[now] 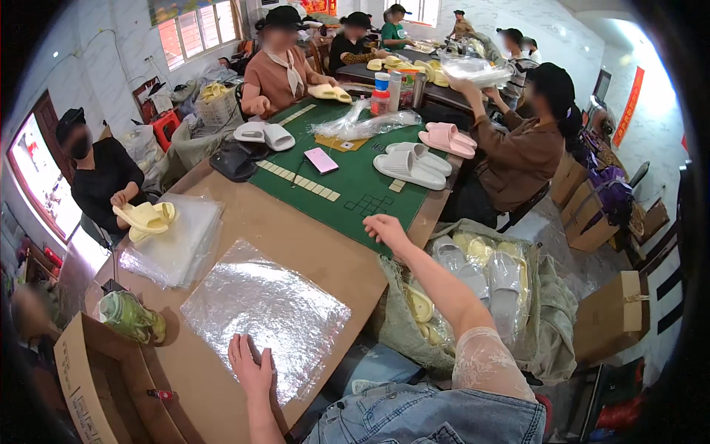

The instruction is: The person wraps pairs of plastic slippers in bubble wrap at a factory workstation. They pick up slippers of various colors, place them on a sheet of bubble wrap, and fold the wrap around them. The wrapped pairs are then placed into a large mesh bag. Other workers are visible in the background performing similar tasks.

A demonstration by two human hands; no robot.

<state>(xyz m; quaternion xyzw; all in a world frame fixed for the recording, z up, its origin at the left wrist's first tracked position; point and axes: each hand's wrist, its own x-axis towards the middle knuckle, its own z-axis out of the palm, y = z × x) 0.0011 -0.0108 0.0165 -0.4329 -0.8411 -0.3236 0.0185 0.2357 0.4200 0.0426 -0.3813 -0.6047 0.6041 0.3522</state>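
Note:
My left hand (252,365) lies flat, fingers stretched out, on a stack of clear plastic bags (266,314) on the brown tabletop. Over the near right corner of a green mat (296,200) hangs my right hand (386,231). Its fingers are loosely curled and nothing shows in them. Beyond that hand rests a pair of grey slippers (409,172), with a pair of pink slippers (448,139) just behind. A pink phone (321,160) lies on the mat.
At my right, an open woven sack (552,325) holds several bagged grey and yellow slippers. A cardboard box (92,377) and a green jar (127,314) stand near left. Several co-workers sit around; one at left holds yellow slippers (150,220), one at right lifts clear bags (477,72).

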